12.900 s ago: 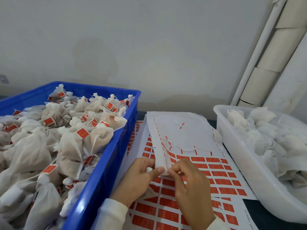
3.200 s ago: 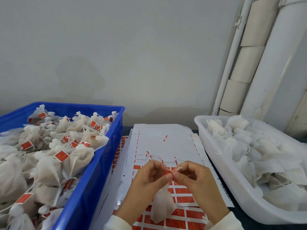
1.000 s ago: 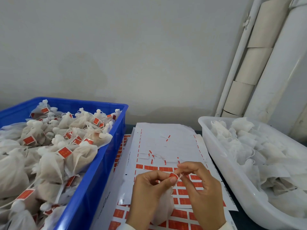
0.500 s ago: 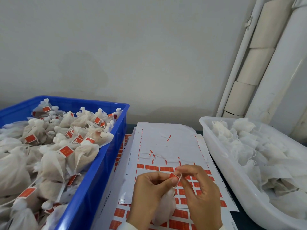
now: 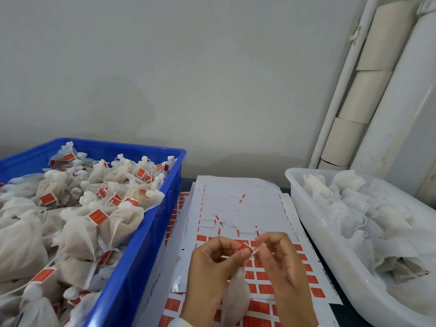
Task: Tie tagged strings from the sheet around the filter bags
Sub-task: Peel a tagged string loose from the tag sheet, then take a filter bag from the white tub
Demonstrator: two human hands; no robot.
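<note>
A white filter bag [image 5: 236, 293] hangs between my hands above the tag sheet [image 5: 245, 208]. My left hand [image 5: 212, 267] pinches the bag's gathered neck together with a small red tag [image 5: 243, 247] at thumb and forefinger. My right hand [image 5: 280, 263] pinches the thin white string [image 5: 256, 248] just right of the tag. The sheet is white, its far rows stripped bare, with rows of red tags left near my hands.
A blue crate [image 5: 141, 256] on the left is heaped with tied, red-tagged bags. A white tub [image 5: 330, 256] on the right holds untied white bags. More tag sheets lie under the top one. White pipes stand at the right against the wall.
My right hand has drawn slightly to the right of the left, pulling the string taut. The bag still hangs from my left fingers.
</note>
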